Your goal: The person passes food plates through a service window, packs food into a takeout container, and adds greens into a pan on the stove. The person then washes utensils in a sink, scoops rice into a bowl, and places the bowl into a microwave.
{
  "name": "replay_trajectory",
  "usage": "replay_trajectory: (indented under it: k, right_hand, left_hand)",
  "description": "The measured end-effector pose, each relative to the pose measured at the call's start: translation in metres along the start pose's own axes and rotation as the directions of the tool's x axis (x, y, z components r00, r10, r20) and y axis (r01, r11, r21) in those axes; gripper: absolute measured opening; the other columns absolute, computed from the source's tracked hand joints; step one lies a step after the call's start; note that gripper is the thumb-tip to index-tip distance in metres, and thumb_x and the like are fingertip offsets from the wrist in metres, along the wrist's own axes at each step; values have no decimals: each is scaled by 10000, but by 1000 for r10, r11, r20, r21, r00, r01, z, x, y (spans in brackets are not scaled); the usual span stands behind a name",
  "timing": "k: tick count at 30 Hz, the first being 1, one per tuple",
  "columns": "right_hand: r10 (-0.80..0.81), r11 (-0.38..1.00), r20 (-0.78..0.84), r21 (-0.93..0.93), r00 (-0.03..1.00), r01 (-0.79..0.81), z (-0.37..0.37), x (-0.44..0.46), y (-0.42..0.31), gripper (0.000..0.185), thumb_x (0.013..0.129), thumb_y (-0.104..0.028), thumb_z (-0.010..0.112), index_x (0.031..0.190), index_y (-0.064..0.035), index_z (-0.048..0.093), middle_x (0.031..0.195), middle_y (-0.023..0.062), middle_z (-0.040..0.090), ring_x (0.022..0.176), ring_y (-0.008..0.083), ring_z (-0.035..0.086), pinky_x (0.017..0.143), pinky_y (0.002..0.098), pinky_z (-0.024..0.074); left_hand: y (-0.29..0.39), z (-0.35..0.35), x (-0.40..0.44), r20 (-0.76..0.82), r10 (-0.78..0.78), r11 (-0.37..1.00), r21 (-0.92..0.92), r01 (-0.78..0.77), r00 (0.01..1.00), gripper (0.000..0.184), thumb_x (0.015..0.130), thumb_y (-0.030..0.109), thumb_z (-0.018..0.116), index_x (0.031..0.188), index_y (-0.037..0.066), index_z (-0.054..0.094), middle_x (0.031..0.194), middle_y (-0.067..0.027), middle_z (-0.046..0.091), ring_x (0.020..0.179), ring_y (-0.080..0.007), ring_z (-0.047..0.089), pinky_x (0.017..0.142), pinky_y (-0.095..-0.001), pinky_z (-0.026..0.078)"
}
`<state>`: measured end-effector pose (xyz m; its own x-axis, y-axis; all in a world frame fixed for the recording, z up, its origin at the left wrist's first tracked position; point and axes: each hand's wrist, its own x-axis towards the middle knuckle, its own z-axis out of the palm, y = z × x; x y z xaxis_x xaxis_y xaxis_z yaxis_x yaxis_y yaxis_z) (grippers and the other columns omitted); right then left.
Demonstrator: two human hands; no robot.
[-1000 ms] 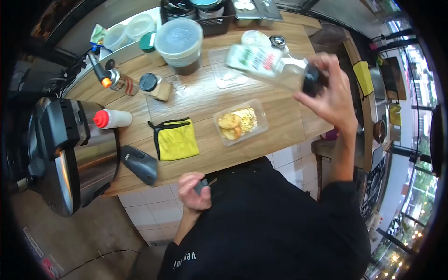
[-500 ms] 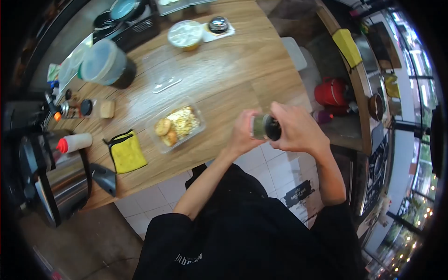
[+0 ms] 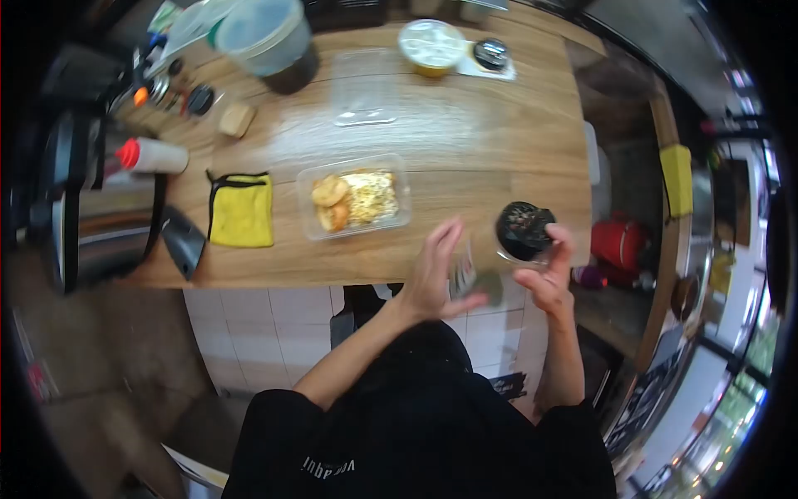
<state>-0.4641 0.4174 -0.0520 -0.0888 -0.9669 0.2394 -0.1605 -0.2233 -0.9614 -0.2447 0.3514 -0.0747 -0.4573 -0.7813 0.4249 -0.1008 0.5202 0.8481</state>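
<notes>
In the head view, a small clear jar with greenish contents is between the thumb and fingers of my left hand, in front of the table edge. Motion blurs the jar, and its outline is faint. My right hand holds a round black lid by its edge, with pale specks on its dark face. Blur hides whether the lid touches the jar. Left of my hands, an open clear plastic container holds browned round pieces and a pale food topped with green flecks.
A clear lid lies behind the container. To the left are a yellow cloth, a red-capped bottle and a dark-handled tool. A large tub and a white-topped cup stand at the back.
My hands, together around the jar before, have moved apart. The black lid has shifted right with my right hand, while the jar appears lower near my left. The view has turned.
</notes>
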Motion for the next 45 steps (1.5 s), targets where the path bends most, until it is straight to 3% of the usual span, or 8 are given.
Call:
replay_trajectory:
  k: [3, 6, 10, 12, 21, 27, 40, 45]
  right_hand:
    - [270, 776, 243, 518, 932, -360, 19, 62, -62, 806, 752, -212, 772, 1403, -99, 311, 1241, 185, 510, 1055, 286, 599, 869, 390, 514]
    - [435, 548, 560, 456, 705, -701, 37, 95, -43, 767, 778, -200, 720, 1428, -128, 319, 1114, 179, 581, 861, 267, 647, 726, 354, 538]
    - [694, 553, 566, -23, 445, -833, 77, 124, -36, 781, 764, -221, 705, 1448, -128, 339, 912, 128, 637, 730, 221, 627, 678, 330, 491]
    - [562, 445, 655, 276, 505, -852, 83, 124, -28, 797, 755, -265, 713, 1446, -112, 348, 950, 138, 638, 774, 198, 622, 749, 337, 465]
    - [755, 399, 536, 79, 376, -914, 107, 133, -33, 781, 767, -237, 696, 1452, -99, 346, 960, 110, 651, 857, 185, 612, 828, 290, 408]
    - [608, 390, 573, 388, 550, -835, 118, 116, -20, 786, 778, -197, 661, 1460, -40, 303, 853, 114, 647, 844, 198, 612, 799, 292, 414]
    - [762, 448, 443, 166, 472, -879, 120, 150, -38, 832, 741, -252, 672, 1452, -10, 313, 798, 113, 648, 662, 142, 577, 604, 262, 373]
    - [831, 494, 251, 81, 497, -866, 130, 166, -50, 799, 749, -254, 657, 1440, -8, 343, 767, 62, 595, 720, 184, 596, 790, 250, 430]
  left_hand:
    - [-13, -30, -57, -389, 198, 978, 12, -210, 900, 820, 791, 586, 658, 1301, 2, 394, 1251, -249, 431, 1142, -361, 484, 959, -475, 431]
    - [-21, -79, -58, -633, 183, 979, 190, -77, 752, 825, 873, 661, 458, 1323, -27, 385, 1301, -231, 423, 1218, -347, 449, 1032, -497, 360]
    - [-39, -137, -37, -633, -24, 982, 131, 138, 774, 897, 889, 672, 404, 1368, -85, 355, 1373, -253, 415, 1309, -348, 385, 1112, -474, 255]
    - [-54, -148, -32, -610, -54, 980, 120, 160, 790, 926, 890, 682, 385, 1385, -101, 339, 1385, -261, 414, 1326, -348, 371, 1123, -464, 237]
    - [-95, -142, -8, -558, -73, 997, -15, 78, 827, 954, 887, 719, 371, 1376, -99, 345, 1378, -284, 429, 1305, -404, 412, 1087, -478, 326]
    - [-114, -139, -6, -579, 6, 999, -30, -29, 815, 961, 892, 715, 363, 1378, -112, 324, 1371, -297, 430, 1301, -399, 417, 1085, -480, 327]
    - [-109, -145, -16, -532, -149, 989, -98, 114, 834, 977, 871, 765, 302, 1432, -35, 294, 1403, -274, 404, 1339, -370, 387, 1131, -506, 214]
    - [-107, -148, -16, -528, -143, 990, -88, 114, 837, 977, 872, 761, 307, 1430, -40, 294, 1401, -261, 408, 1335, -376, 391, 1132, -507, 214]
